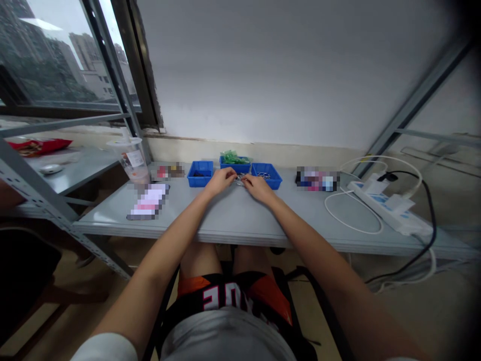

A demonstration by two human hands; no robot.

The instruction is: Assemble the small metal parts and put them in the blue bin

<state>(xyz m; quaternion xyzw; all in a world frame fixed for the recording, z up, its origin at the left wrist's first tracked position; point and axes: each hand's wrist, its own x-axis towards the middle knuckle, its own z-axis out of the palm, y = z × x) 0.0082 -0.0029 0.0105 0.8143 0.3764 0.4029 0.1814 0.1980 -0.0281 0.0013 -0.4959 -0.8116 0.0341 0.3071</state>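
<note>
In the left hand [224,178] and right hand [257,187], fingertips pinched, metal parts [239,177] are held over the worktop [240,215], before the middle bin [241,167]. Light, stiff, slippery handling is expected; ends are best gripped.

Both arms reach forward over the front edge of the bench [240,223] and slant inward, so that the hands meet nearer its back edge than its front. The left forearm [180,220] runs up from the lower left, bare below a pale sleeve; the right forearm [306,233] mirrors it from the lower right, also bare. Both elbows stay outside the front edge, bent slightly. The left hand [224,178] points right, fingers curled and bunched toward the thumb. The right hand [257,187] points left, a touch closer to the front edge, its fingers likewise bent. The fingertips face each other just apart; how tightly each grip closes is too small to tell.
</note>
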